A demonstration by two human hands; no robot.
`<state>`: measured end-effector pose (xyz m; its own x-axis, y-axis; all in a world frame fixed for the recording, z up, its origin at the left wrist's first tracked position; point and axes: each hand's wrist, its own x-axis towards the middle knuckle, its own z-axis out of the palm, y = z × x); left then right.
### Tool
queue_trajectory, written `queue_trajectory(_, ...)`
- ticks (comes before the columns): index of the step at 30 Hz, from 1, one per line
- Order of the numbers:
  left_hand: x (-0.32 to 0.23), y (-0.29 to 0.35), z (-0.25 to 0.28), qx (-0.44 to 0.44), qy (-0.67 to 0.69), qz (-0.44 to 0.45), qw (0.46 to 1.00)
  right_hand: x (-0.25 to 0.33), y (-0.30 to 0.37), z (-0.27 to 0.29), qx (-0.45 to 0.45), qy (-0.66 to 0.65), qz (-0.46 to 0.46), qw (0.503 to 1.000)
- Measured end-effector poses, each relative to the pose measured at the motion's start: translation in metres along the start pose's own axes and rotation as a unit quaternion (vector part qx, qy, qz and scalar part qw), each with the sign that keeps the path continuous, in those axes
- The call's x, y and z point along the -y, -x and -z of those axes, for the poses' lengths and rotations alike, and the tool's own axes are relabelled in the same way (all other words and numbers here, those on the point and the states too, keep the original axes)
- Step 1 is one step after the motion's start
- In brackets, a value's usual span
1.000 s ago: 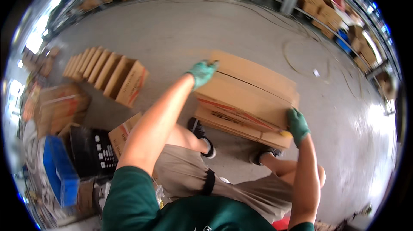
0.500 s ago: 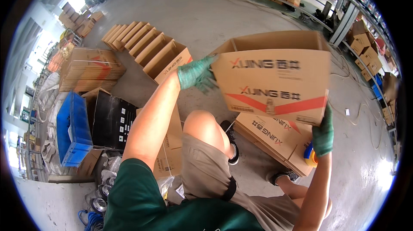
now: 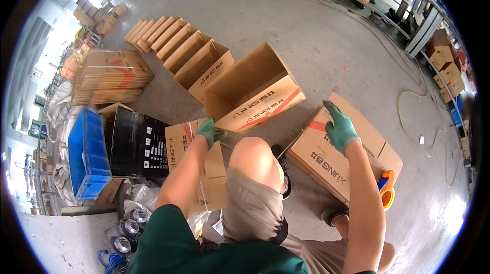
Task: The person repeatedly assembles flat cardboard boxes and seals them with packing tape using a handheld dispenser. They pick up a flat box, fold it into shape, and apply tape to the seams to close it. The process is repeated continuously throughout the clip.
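Note:
An open-topped cardboard box point(image 3: 265, 109) with red stripes stands tilted on the floor before me, its inside facing up. My left hand point(image 3: 209, 132), in a green glove, is closed at the box's near left corner; its fingertips are partly hidden there. My right hand point(image 3: 341, 128), also gloved, is open with fingers stretched out over the stack of flat folded cartons point(image 3: 321, 159) at my right. It holds nothing. A blue and orange tape dispenser point(image 3: 388, 192) lies at the stack's near right end. Beyond the box, a row of opened cartons point(image 3: 191, 52) runs toward the far left.
At the left are a strapped bundle of flat cartons point(image 3: 115, 72), a blue plastic crate point(image 3: 89, 154) and a black box point(image 3: 138, 144). More flat cardboard point(image 3: 204, 172) lies by my left knee. A hose point(image 3: 429, 93) crosses the floor at right, near shelving point(image 3: 426, 31).
The open box has gone from raised between both hands down and left, to the end of the row. My right hand has let go of it and moved left over the flat cartons.

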<state>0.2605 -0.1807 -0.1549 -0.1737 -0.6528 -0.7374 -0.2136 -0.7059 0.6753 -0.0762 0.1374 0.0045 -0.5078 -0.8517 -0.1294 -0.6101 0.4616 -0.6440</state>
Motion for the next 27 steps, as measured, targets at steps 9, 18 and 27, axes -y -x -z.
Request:
queue_trajectory(9,0.038,0.024,-0.050,-0.091,-0.630,-0.476,0.607,-0.099,0.154,0.031,-0.057,-0.101,-0.115,0.987)
queue_trajectory(18,0.005,-0.045,-0.067,0.005,-0.694,-0.235,0.680,-0.127,0.191,0.008,-0.060,-0.145,-0.134,0.978)
queue_trajectory(27,-0.079,-0.093,-0.027,-0.094,-0.785,-0.154,0.592,-0.109,0.173,-0.012,-0.029,-0.127,-0.139,0.982)
